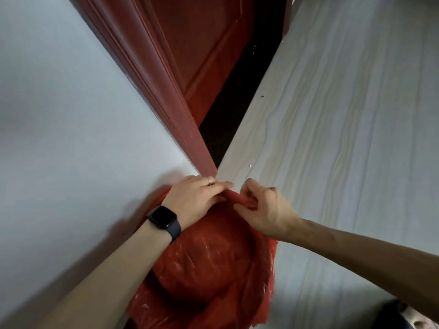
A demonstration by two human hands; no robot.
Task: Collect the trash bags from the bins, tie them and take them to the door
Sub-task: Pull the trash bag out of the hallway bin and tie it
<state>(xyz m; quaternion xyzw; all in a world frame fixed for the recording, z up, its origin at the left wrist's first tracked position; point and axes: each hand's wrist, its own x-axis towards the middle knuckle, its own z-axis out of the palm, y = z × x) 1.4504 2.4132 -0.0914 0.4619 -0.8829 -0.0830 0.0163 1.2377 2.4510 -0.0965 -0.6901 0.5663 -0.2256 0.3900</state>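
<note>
Pinching the rolled far rim of the red trash bag (pixel 209 264), the right hand (pixel 263 210) has its fingers curled tightly round a bunched strip of the red plastic, thumb side uppermost. The forearm enters from the lower right.

The left hand (pixel 194 198) lies directly opposite, on the same far rim. Its lower fingers bend over and grasp the rolled edge, while the index finger stretches toward the right hand. The two hands are just beside each other, joined by the short length of rim held between them. A thin ring (pixel 209 180) sits on one left finger, and a dark watch (pixel 163 220) is strapped round the left wrist.

The bag lies below and nearer than both hands. Its mouth is open and round, and the plastic sags inward into a shallow hollow. Loose red film hangs over the near and right sides with a ragged edge. The bin under it is hidden by the plastic.

The bag stands in the narrow corner between a white wall (pixel 59 115) on the left and a pale wood-grain panel (pixel 344 115) on the right. Beyond the hands, a red-brown door frame (pixel 166 96) runs along the wall edge, with a door (pixel 204 43) of the same colour behind it.
</note>
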